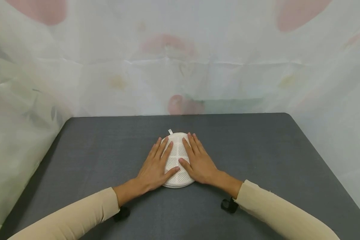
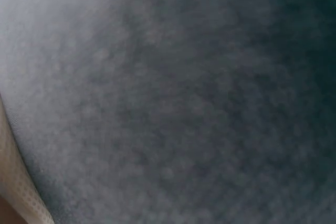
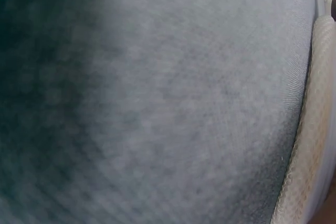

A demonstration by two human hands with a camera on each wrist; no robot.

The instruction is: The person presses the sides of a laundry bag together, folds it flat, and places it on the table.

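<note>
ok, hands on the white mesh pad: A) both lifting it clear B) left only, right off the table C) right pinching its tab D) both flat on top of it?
D: the left hand and right hand lie flat, fingers straight, on the white mesh pad, which rests on the dark table.

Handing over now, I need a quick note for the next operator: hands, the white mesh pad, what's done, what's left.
Left hand: flat, fingers straight, pressing the left side of the white mesh pad.
Right hand: flat, pressing its right side.
The pad lies flat mid-way across the dark grey table, small tab at its far edge.
Done: pad is down and held flat under both palms.
Left: likely smoothing or folding; nothing gripped yet.
</note>
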